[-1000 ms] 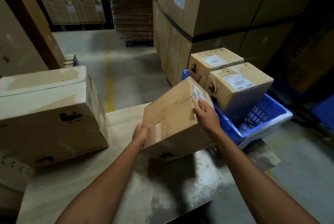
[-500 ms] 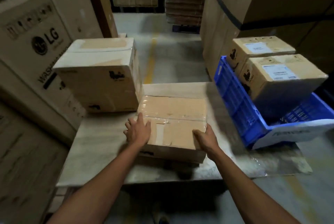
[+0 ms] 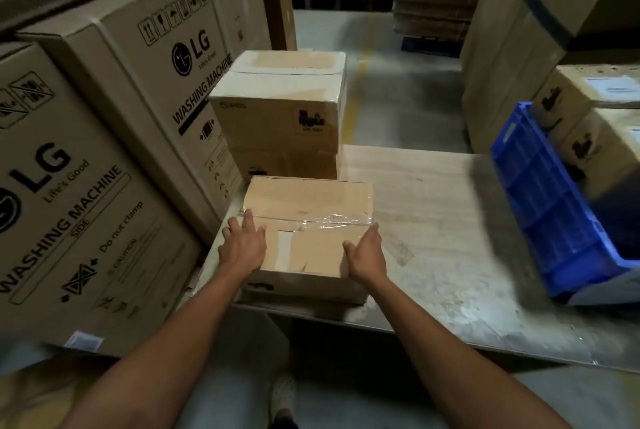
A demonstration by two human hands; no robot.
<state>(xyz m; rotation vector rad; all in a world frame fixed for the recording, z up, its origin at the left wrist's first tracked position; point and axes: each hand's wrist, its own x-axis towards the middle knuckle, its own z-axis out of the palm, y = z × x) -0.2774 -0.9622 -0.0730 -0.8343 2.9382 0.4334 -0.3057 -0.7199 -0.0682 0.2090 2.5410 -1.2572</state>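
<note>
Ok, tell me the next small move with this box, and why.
Probably lift both hands away and turn to the blue crate. The taped box lies flat on the table, the left hand rests open on its top, the right hand is open at its right edge, and more boxes sit in the crate.

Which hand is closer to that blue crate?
Right. The right hand is at the right edge of the taped box, left of the blue crate across bare table. The left hand rests on the box's left part, farther from it.
</note>
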